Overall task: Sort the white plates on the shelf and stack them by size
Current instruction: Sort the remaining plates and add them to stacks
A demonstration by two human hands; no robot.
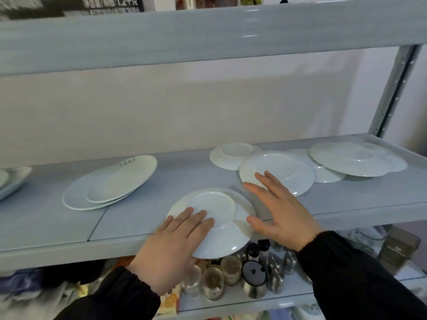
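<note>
So the left hand lies flat on an upside-down white plate, fingers together over its base, nothing pinched. That plate sits at the near edge of the grey shelf and sticks out past the lip. The right hand is spread wide just right of it, thumb near the rim, fingertips over another upside-down plate farther back; can't tell if they touch. More plates overlap at the far right, and a stacked pair sits left. Jars stand on the shelf below.
</note>
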